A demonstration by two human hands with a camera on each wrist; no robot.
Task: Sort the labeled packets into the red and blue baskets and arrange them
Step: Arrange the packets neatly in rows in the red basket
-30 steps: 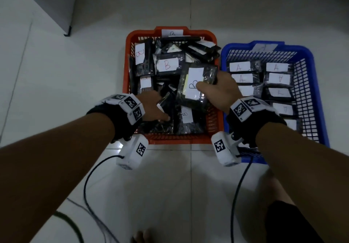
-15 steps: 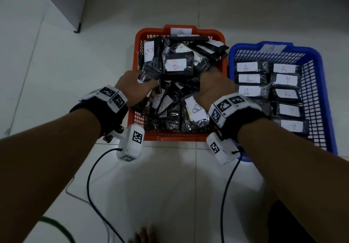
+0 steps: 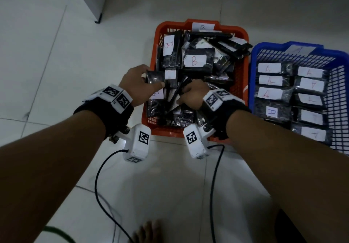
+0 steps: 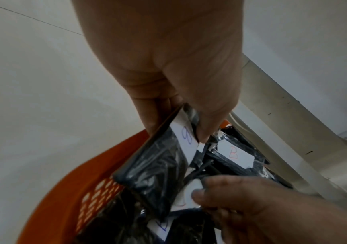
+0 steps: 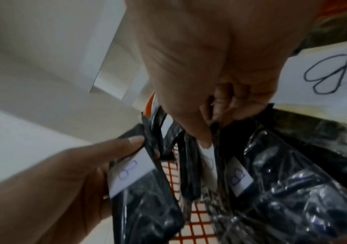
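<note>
Since before, our left hand (image 3: 138,84) lifted a B packet (image 3: 160,76) – right hand (image 3: 190,96) pinches another – we're arranging the red basket (image 3: 239,84); next, lay both flat.

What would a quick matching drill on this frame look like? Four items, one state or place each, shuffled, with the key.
Items:
1. left hand
2. right hand
3. red basket
4. blue basket

States or places:
a. A-labeled packets lying flat in rows
b. pinches packets standing on edge in the middle of the B pile
c. B-labeled packets piled loosely
d. grips a B-labeled packet at the left wall of the red basket

Pairs: 1-d, 2-b, 3-c, 4-a
</note>
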